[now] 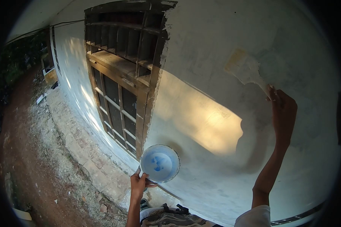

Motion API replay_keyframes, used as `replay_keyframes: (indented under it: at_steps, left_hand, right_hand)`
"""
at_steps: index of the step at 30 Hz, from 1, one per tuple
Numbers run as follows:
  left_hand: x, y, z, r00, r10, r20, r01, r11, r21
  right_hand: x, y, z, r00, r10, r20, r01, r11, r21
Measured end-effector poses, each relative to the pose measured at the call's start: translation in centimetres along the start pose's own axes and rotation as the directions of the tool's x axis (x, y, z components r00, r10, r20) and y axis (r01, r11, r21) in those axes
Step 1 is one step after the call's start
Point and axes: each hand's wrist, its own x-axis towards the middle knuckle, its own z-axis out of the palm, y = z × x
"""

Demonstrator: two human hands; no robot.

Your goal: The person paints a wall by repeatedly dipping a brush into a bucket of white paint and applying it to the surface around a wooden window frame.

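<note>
A wide paintbrush (249,72), coated in whitish paint with tan bristle tips, lies against the white wall (201,79). My right hand (282,104) is closed around its handle, the arm stretched out to the upper right. Low in the middle, my left hand (140,182) grips the side of a round paint bucket (160,163). White paint coats the bucket's inside, and blue patches show at its bottom. Some of the left fingers are hidden beneath the bucket.
Left of the brush is a wooden-framed window (117,90) with rough paint edges around it. A stone ledge (83,151) runs along the wall's foot, beside a dirt path (22,159). Sunlight falls on part of the wall. A cable (70,23) hangs at the upper left.
</note>
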Motion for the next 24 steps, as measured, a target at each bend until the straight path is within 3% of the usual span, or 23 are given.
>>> replay_keyframes:
  at_steps: [3,5,9,10,11,15,19,24]
  left_hand:
    - [-0.1,-0.1,0.3,1.000,0.004,0.007,-0.004,1.000,-0.005]
    - [0.0,-0.3,0.2,1.000,0.016,0.010,-0.016,1.000,0.007]
    - [0.0,-0.4,0.3,1.000,0.005,0.017,-0.005,1.000,0.007]
    - [-0.1,-0.2,0.4,1.000,0.003,0.005,-0.003,1.000,0.001]
    - [0.0,-0.4,0.2,1.000,0.003,0.007,-0.003,1.000,0.005]
    - [-0.1,-0.6,0.0,1.000,0.003,0.008,-0.003,1.000,0.005]
    - [0.1,-0.8,0.1,1.000,0.014,0.009,-0.014,1.000,0.006]
    - [0.5,-0.4,0.6,0.999,-0.012,0.034,0.011,1.000,0.011]
  right_hand:
    - [-1.3,1.1,-1.9,0.995,0.086,0.049,-0.085,0.996,-0.029]
    - [-2.0,1.2,-2.3,1.000,0.002,-0.027,-0.002,1.000,0.022]
    - [-3.4,-0.4,-1.4,0.999,-0.044,0.009,0.043,0.994,0.098]
    - [-3.3,-0.2,-0.7,0.944,-0.329,-0.037,0.329,0.944,0.000]
    - [-3.4,0.0,-0.1,0.807,-0.588,-0.050,0.581,0.807,-0.107]
    - [-3.4,-0.5,1.8,0.799,-0.601,0.016,0.587,0.773,-0.240]
    - [-2.4,1.2,4.0,0.782,-0.623,0.001,0.604,0.757,-0.247]
    - [-3.3,3.5,2.7,0.845,-0.536,-0.001,0.516,0.813,-0.270]
